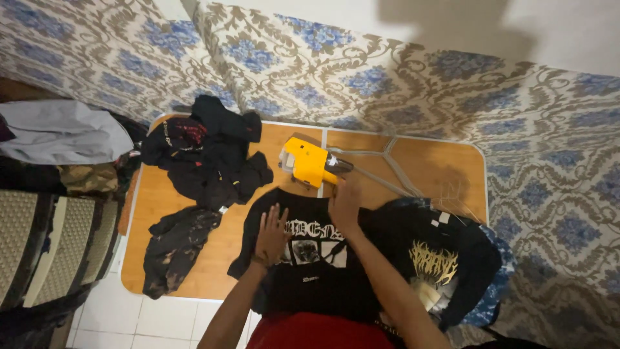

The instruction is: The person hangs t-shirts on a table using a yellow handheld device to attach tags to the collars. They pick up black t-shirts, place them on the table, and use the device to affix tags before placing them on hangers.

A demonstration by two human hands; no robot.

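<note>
A black printed T-shirt [310,271] lies spread on the wooden folding table [194,258] in front of me. My left hand [271,234] rests flat on its upper left part, fingers apart. My right hand [345,205] presses on the shirt's top edge near the collar, just below a yellow handheld steam iron [309,163]. Neither hand holds anything. To the right lies another black shirt [439,258] with a yellow print, partly hanging off the table.
A heap of dark clothes [206,155] sits at the table's back left, with a faded dark garment [174,249] at the front left. The iron's grey cord [387,161] runs across the back right. Patterned blue fabric [361,77] covers the wall. More clothing [61,132] is piled left.
</note>
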